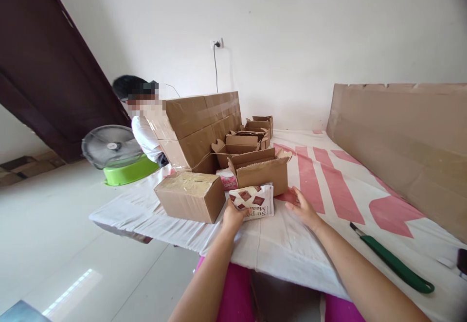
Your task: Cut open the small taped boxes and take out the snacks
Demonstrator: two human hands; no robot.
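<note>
My left hand (235, 216) grips a white printed packet (253, 199) with reddish-brown diamond shapes, close to the table's front edge. Right behind the packet stands an open cardboard box (262, 171) with its flaps up. My right hand (302, 206) is beside that box's right side, fingers apart and holding nothing. A closed, taped cardboard box (191, 195) sits to the left of my left hand. Between the two boxes a pink packet (229, 180) shows in part. What is inside the open box is hidden from this angle.
More open boxes (239, 144) line up behind, next to stacked taped cartons (197, 127). A green-handled knife (394, 263) lies at the right on the cloth-covered table (277, 244). A tall cardboard sheet (397, 142) stands at right. A person (140, 122) and a fan (111, 146) are at left.
</note>
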